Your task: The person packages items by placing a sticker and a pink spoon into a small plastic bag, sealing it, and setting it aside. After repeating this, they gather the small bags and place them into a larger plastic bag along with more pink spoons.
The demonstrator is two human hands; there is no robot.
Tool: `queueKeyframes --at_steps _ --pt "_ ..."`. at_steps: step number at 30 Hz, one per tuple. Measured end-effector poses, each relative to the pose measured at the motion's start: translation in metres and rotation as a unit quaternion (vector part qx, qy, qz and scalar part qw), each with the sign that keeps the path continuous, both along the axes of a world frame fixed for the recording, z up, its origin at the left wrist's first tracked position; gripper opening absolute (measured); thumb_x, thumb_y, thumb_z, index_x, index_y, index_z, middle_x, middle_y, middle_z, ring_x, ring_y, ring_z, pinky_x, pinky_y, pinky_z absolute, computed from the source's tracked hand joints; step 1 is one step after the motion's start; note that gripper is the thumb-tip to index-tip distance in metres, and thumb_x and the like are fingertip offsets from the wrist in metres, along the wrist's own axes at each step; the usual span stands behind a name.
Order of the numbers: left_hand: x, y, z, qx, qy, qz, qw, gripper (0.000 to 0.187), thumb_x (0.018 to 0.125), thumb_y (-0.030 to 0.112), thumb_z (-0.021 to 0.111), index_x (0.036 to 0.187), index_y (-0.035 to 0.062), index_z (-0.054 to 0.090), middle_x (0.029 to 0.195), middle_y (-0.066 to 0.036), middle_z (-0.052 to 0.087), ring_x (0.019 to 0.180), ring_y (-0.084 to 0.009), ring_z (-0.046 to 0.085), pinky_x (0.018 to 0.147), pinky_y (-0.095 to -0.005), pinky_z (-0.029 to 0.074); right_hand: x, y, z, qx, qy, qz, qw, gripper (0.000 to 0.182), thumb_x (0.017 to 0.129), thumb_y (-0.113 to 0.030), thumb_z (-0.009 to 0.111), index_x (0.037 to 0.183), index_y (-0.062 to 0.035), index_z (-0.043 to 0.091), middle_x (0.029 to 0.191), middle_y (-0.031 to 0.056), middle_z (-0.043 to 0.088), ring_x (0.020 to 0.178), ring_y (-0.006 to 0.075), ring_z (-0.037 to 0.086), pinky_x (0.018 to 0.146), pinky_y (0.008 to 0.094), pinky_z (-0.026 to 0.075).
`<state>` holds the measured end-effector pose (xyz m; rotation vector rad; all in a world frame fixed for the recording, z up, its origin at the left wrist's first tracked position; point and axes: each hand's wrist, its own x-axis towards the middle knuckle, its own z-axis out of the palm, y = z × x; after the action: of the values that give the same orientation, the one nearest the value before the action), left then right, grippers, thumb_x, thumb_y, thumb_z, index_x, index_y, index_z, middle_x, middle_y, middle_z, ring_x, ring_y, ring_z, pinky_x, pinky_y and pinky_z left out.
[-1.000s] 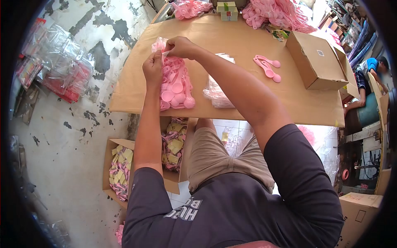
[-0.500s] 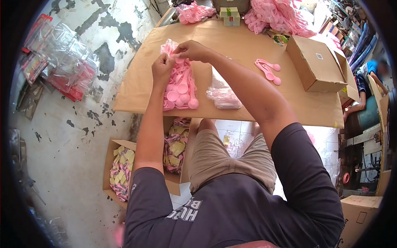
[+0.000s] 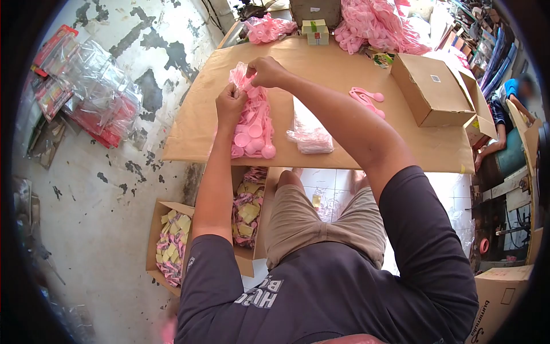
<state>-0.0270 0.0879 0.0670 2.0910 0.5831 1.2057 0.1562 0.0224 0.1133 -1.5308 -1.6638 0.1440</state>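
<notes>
A clear plastic bag (image 3: 238, 73) full of pink measuring spoons (image 3: 255, 131) lies on the brown-covered table near its front edge. My left hand (image 3: 230, 100) is closed on the upper left side of the bag. Bent fingers of my right hand (image 3: 267, 72) pinch at the gathered mouth, just above and right of the left hand. What exactly sits between those fingertips is partly hidden. To the right lies a stack of flat clear plastic bags (image 3: 312, 137). Farther right, loose pink spoon sets (image 3: 366, 98) rest on the table, partly behind my right arm.
A cardboard box (image 3: 432, 94) stands on the table's right side. Pink heaps (image 3: 375, 26) and a small yellow-green box (image 3: 315, 32) are at the back. Below the front edge, cardboard boxes hold packed pink spoons with yellow cards (image 3: 172, 241). Another person (image 3: 510, 100) is at far right.
The whole view has shifted slightly, with the table lower in the picture. Both hands stay at the bag's top; my right fingers have lifted a little relative to the left hand.
</notes>
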Motion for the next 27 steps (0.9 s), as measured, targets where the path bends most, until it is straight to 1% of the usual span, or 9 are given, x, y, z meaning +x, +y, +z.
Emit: queueKeyframes --at_steps 2,5,6,9,15,17,18,20,27 --pt "0.002 -0.002 0.001 0.017 0.0 0.032 0.999 0.033 0.082 0.016 0.072 0.07 0.0056 0.043 0.063 0.0 0.04 0.061 -0.0089 0.037 0.054 -0.0308 0.036 -0.016 -0.015 0.01 -0.008 -0.158 -0.139 0.978 0.03 0.077 -0.018 0.076 0.102 -0.0037 0.071 0.102 0.0154 0.075 0.092 0.0305 0.074 0.078 0.0414 0.059" --pt "0.004 0.003 0.003 0.018 0.002 0.125 0.992 0.03 0.078 0.016 0.074 0.069 0.0044 0.047 0.06 -0.002 0.046 0.059 -0.0097 0.042 0.055 -0.0318 0.041 -0.04 -0.031 0.011 0.007 -0.194 -0.21 0.958 0.038 0.082 -0.019 0.07 0.116 -0.0031 0.061 0.106 0.0197 0.072 0.096 0.038 0.072 0.081 0.0479 0.057" --pt "0.005 0.006 0.003 0.01 -0.008 0.146 0.989 0.028 0.077 0.015 0.074 0.069 0.004 0.049 0.06 -0.003 0.049 0.059 -0.01 0.045 0.055 -0.032 0.042 -0.045 -0.032 0.014 -0.105 -0.151 -0.186 0.965 0.04 0.084 -0.016 0.067 0.12 -0.0025 0.054 0.103 0.0199 0.073 0.095 0.0385 0.073 0.078 0.0498 0.057" --pt "0.011 0.022 -0.005 -0.017 -0.03 0.164 0.986 0.025 0.074 0.013 0.076 0.069 0.0038 0.053 0.059 -0.003 0.053 0.058 -0.0112 0.049 0.056 -0.0325 0.045 -0.062 -0.034 0.0 -0.145 -0.151 -0.176 0.962 0.039 0.089 -0.017 0.064 0.123 -0.0014 0.054 0.105 0.0178 0.075 0.098 0.0342 0.074 0.076 0.0462 0.059" --pt "0.007 0.11 -0.043 -0.163 -0.154 0.197 0.955 0.02 0.075 0.005 0.077 0.072 0.0046 0.058 0.057 -0.001 0.054 0.051 -0.0156 0.05 0.049 -0.0339 0.041 -0.075 -0.052 -0.004 -0.125 -0.137 -0.151 0.971 0.039 0.089 -0.012 0.06 0.124 0.0024 0.05 0.1 0.0205 0.075 0.091 0.0384 0.074 0.071 0.0503 0.056" --pt "-0.003 0.097 -0.028 -0.383 -0.274 0.174 0.865 0.02 0.076 -0.005 0.075 0.073 0.0042 0.057 0.058 -0.004 0.055 0.047 -0.0156 0.049 0.041 -0.0334 0.036 -0.076 -0.063 -0.008 -0.119 -0.139 -0.144 0.973 0.039 0.089 -0.012 0.06 0.123 0.003 0.049 0.098 0.0206 0.075 0.089 0.0396 0.073 0.07 0.0514 0.056" --pt "-0.006 0.097 -0.024 -0.383 -0.274 0.175 0.865 0.02 0.076 -0.005 0.075 0.073 0.0042 0.057 0.058 -0.004 0.055 0.047 -0.0156 0.049 0.041 -0.0334 0.036 -0.074 -0.072 -0.009 -0.129 -0.134 -0.149 0.971 0.038 0.089 -0.012 0.06 0.122 0.0027 0.049 0.097 0.0214 0.074 0.089 0.0405 0.073 0.071 0.0515 0.056" --pt "-0.016 0.116 -0.029 -0.453 -0.31 0.266 0.792 0.022 0.076 -0.012 0.072 0.075 0.0032 0.057 0.062 -0.008 0.058 0.042 -0.0162 0.047 0.036 -0.0322 0.032 -0.063 -0.083 -0.011 -0.138 -0.133 -0.15 0.97 0.037 0.089 -0.012 0.059 0.121 0.0024 0.049 0.097 0.0222 0.074 0.089 0.0413 0.073 0.073 0.0517 0.056" --pt "-0.026 0.129 -0.021 -0.446 -0.312 0.237 0.805 0.02 0.076 -0.016 0.067 0.083 -0.0008 0.057 0.067 -0.009 0.059 0.041 -0.0138 0.046 0.035 -0.0301 0.03 -0.019 -0.086 -0.008 -0.15 -0.115 -0.158 0.969 0.028 0.09 -0.011 0.056 0.115 0.0006 0.055 0.1 0.0238 0.073 0.096 0.042 0.071 0.08 0.0526 0.055"
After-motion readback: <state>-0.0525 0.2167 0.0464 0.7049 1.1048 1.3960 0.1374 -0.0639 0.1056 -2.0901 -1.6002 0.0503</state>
